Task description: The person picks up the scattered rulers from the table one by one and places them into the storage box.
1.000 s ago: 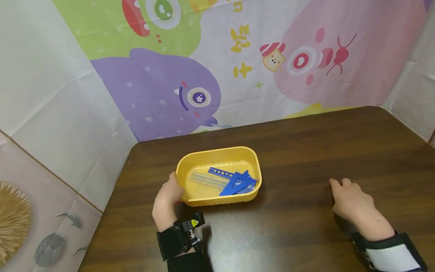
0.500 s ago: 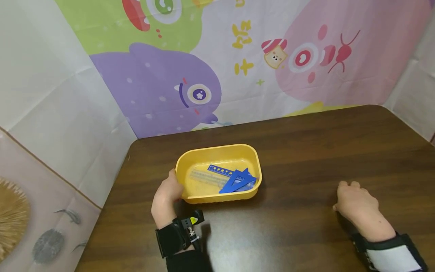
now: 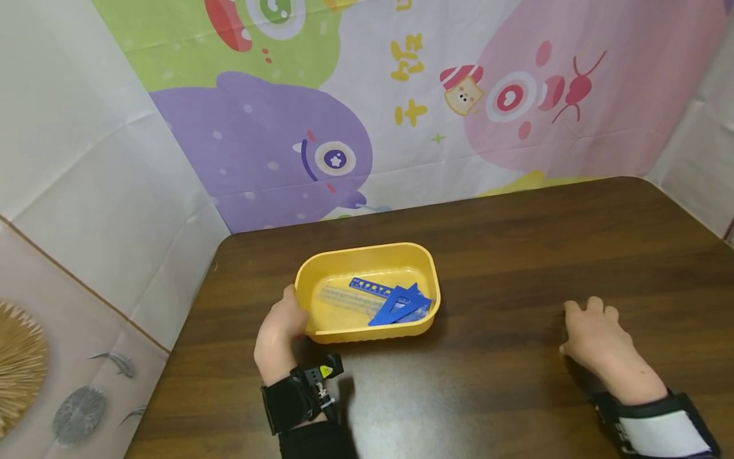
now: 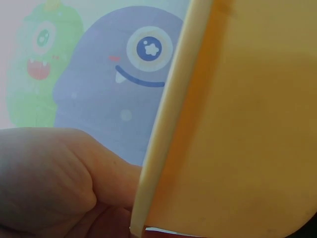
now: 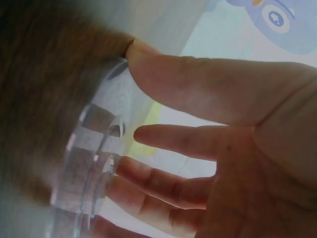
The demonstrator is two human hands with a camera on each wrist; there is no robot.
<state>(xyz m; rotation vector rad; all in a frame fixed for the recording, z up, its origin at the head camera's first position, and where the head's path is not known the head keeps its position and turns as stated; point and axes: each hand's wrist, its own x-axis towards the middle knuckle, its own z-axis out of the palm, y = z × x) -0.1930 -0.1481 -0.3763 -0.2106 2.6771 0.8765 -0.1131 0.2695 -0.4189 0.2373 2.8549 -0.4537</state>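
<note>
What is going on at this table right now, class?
A person sits at a dark wooden table. Their left hand grips the near left corner of a yellow tray, which holds a blue ruler, a blue set square and a clear ruler. Their right hand lies on the table well to the right, its fingers over a clear plastic piece, seemingly a protractor, seen only in the right wrist view.

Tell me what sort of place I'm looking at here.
Probably a staged tabletop booth, not a lived-in room: a dark wooden table is walled in by hung cartoon-monster backdrop sheets. The left hand grips a yellow tray of blue rulers; the right hand rests over a clear protractor.
</note>
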